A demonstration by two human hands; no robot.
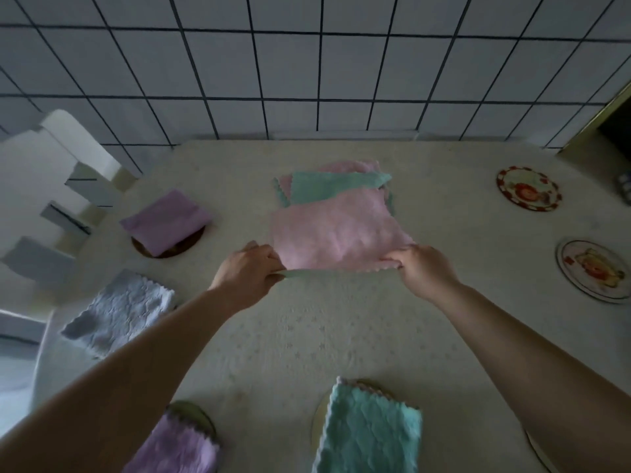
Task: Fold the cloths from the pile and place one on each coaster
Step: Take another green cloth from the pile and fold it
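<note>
Head view of a cream, embossed tablecloth-covered table point(341, 322) set against a wall of white square tiles point(307, 63). At centre, the left hand point(247, 271) and the right hand point(421, 269) each pinch shut on a near corner of a pink, scallop-edged fleece cloth point(336, 230), holding its near edge taut between them; the cloth's far part lies over the pile of pink and teal cloths point(333, 186) at the far middle of the table. To the left, a folded lilac cloth point(167, 220) rests on a dark round coaster point(191, 245); nearer on the left lies a folded pale grey-blue cloth point(119, 314), whose coaster cannot be made out. At the near edge, a folded lilac fleece cloth point(174, 445) covers most of a round coaster point(196, 416), and a folded teal cloth point(370, 431) covers a pale round coaster point(317, 425). On the right, two round picture-printed coasters point(528, 188) point(596, 270) lie bare, well apart from the pile.
</note>
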